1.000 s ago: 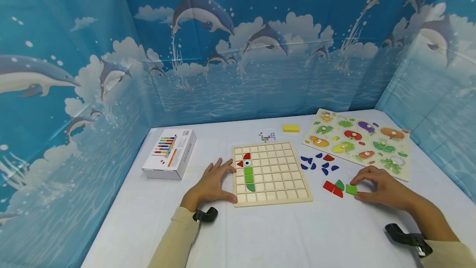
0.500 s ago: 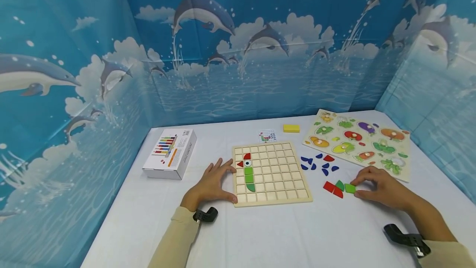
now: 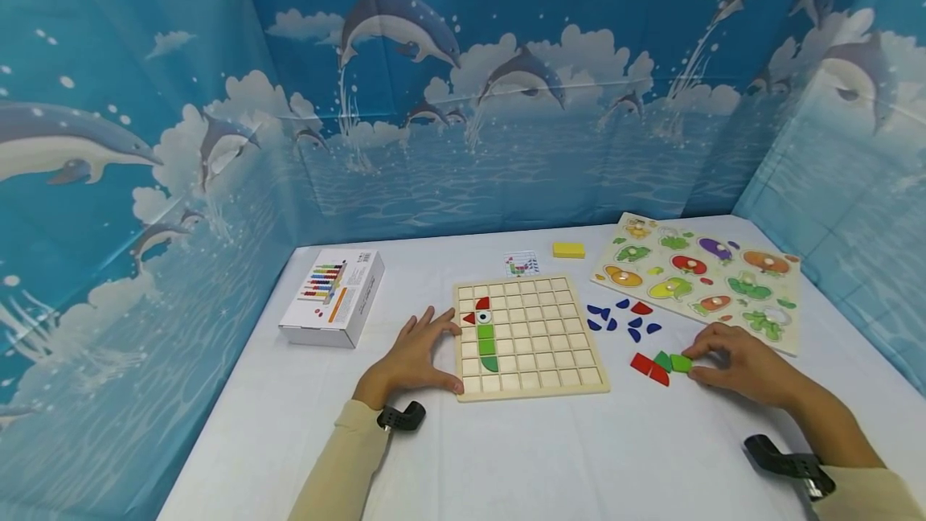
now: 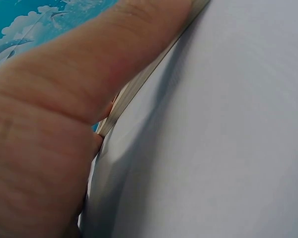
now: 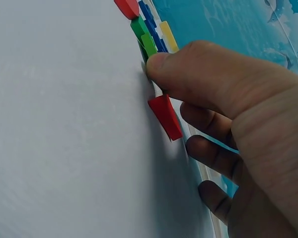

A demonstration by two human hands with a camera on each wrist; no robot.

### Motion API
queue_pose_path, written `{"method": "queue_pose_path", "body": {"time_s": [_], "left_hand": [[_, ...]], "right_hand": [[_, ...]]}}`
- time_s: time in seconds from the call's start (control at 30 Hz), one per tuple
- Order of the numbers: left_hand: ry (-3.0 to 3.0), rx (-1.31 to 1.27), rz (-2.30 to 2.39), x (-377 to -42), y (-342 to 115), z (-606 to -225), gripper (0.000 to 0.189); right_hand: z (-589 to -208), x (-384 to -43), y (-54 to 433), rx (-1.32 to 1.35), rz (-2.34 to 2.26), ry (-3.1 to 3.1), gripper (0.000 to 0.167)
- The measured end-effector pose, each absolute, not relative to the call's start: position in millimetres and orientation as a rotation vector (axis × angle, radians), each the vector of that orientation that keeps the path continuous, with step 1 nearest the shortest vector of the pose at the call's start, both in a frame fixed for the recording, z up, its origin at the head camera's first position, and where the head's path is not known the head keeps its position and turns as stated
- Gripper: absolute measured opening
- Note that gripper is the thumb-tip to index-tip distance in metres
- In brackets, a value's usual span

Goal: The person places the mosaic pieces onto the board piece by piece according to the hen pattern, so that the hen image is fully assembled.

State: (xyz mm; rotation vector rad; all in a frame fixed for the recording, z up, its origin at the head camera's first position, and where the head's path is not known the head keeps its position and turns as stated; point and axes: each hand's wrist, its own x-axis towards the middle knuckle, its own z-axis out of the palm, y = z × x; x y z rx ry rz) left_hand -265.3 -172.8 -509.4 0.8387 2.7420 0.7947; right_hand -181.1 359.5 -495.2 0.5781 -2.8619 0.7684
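Note:
My left hand (image 3: 411, 356) rests at the left edge of a wooden grid board (image 3: 546, 356), thumb by the near corner and fingers spread. In the left wrist view the thumb lies along the edge of the board. On the board, red pieces, an eye piece (image 3: 483, 317), green squares (image 3: 486, 339) and a dark green quarter-round piece (image 3: 489, 363) form a column. My right hand (image 3: 741, 364) pinches a light green square (image 3: 680, 363) between thumb and index finger, flat on the table. It touches a dark green piece (image 3: 662, 360); red pieces (image 3: 649, 368) lie just left.
Several dark blue pieces (image 3: 611, 324) and a red one (image 3: 641, 308) lie right of the board. Behind are a pattern card (image 3: 522, 264) and a yellow block (image 3: 568, 250). A vegetable puzzle (image 3: 702, 272) lies back right, a white box (image 3: 334, 300) left. Another red piece (image 5: 165, 117) sits beneath the right hand.
My right hand has slid the light green square slightly left and turned it, up against the dark green piece. The left hand has stayed at the edge of the board.

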Motion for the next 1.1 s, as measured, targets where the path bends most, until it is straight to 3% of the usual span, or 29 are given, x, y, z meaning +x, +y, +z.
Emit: {"method": "queue_pose_path", "body": {"time_s": [0.43,1.1], "left_hand": [[2.746,0.826,0.781,-264.5,-173.0,-507.8,0.090],[2.739,0.856,0.801,-263.8,-171.9,-506.2,0.090]], "right_hand": [[-486.3,-188.2,344.9,0.635,0.828,-2.741,0.032],[-467.7,-227.7,257.9,0.869,1.043,-2.617,0.029]]}}
